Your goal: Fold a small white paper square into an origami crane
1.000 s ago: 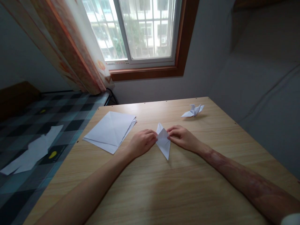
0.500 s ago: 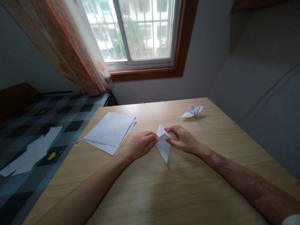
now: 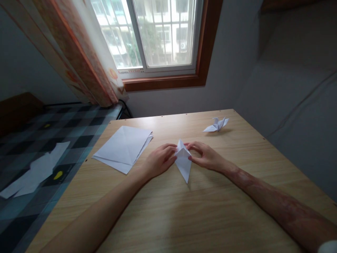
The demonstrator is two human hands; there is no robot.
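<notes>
Between my hands is a folded piece of white paper (image 3: 183,167), its long lower point aimed toward me and a shorter peak at the top. My left hand (image 3: 161,160) pinches its left edge with thumb and fingers. On the opposite edge, my right hand (image 3: 205,155) grips it, the thumb low and the fingers higher up. The upper part of the fold stands slightly raised. A finished paper crane (image 3: 216,125) rests farther back on the right, touched by neither hand.
The wooden table (image 3: 210,211) carries a stack of white paper sheets (image 3: 122,146) left of my hands. Cut paper scraps (image 3: 39,172) lie on the checked bed (image 3: 15,140) at the left. A window (image 3: 163,35) and curtain (image 3: 79,52) are behind.
The fingers of both hands have shifted slightly along the folded paper's edges. Its upper flap sits a little differently. The stack and the crane stay put.
</notes>
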